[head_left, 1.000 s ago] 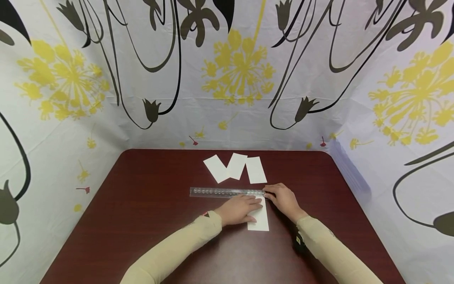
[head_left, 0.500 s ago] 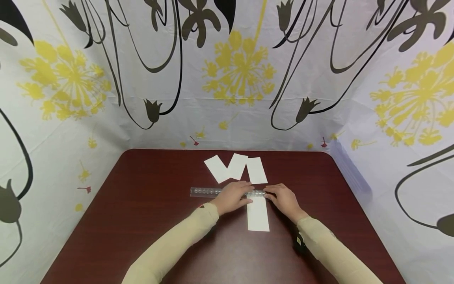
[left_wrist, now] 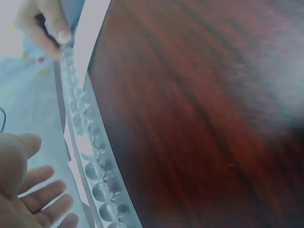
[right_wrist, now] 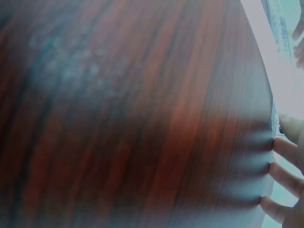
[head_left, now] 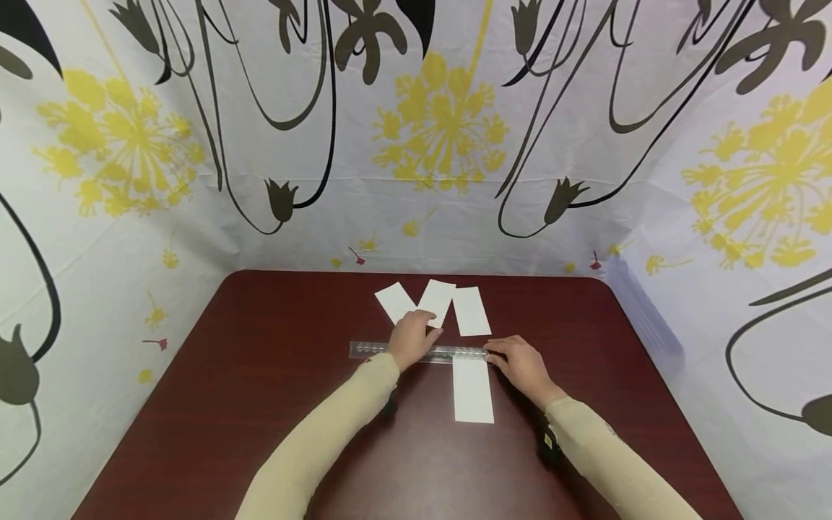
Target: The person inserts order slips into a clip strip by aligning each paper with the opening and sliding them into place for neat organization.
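A long clear plastic ruler (head_left: 448, 354) with a row of round shapes lies across the table. A white card (head_left: 473, 390) extends toward me from under its right part. My right hand (head_left: 523, 367) grips the ruler's right end; in the right wrist view several fingertips (right_wrist: 273, 203) touch the tabletop. My left hand (head_left: 412, 338) is above the ruler, its fingers near the middle white card (head_left: 437, 297) of the back group. Loosely bent and apart, the left fingers (left_wrist: 45, 197) hold nothing in the left wrist view.
Behind the ruler lie two more white cards, the left card (head_left: 392, 297) partly covered by my hand and the right card (head_left: 472, 312). The dark red wooden table (head_left: 279, 318) has a flower-patterned cloth (head_left: 299, 144) hung around it.
My left hand has lifted off the front card, passed over the ruler and moved away from me toward the back cards. My right hand and the ruler have stayed in place.
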Action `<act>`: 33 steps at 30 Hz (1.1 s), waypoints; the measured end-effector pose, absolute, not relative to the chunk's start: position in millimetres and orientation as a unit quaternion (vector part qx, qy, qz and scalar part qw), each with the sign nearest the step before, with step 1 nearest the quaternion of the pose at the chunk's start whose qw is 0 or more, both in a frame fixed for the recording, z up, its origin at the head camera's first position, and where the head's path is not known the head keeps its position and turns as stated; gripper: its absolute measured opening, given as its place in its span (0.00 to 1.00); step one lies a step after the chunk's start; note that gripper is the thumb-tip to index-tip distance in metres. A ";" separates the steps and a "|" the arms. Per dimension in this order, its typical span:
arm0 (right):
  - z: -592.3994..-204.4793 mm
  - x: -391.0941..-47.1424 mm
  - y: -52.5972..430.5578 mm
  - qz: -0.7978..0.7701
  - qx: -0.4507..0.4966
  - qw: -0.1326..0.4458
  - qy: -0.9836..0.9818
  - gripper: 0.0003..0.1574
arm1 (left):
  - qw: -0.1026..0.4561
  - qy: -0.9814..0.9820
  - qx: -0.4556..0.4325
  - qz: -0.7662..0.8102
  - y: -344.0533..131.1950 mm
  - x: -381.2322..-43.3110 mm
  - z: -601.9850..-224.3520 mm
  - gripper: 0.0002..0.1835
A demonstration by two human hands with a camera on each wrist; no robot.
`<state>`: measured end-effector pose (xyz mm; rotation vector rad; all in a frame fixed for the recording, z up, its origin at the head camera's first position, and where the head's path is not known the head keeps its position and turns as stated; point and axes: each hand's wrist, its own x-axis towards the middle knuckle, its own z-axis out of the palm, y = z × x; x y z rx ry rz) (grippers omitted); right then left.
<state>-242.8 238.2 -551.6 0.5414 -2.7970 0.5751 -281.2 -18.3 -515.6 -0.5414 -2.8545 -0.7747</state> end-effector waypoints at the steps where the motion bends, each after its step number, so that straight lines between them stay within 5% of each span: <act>1: -551.8 -242.8 237.9 0.196 0.185 0.118 -0.956 0.18 | 0.066 -0.948 -0.167 -0.263 -18.1 -284.4 -515.7 0.20; 15: -552.2 -243.1 237.7 0.196 0.181 0.107 -0.958 0.19 | 0.074 -0.964 -0.009 -0.257 -2.1 -321.5 -526.0 0.22; 33: -549.8 -244.4 238.1 0.201 0.179 0.108 -0.957 0.17 | 0.057 -0.975 0.038 -0.209 2.0 -346.0 -522.7 0.23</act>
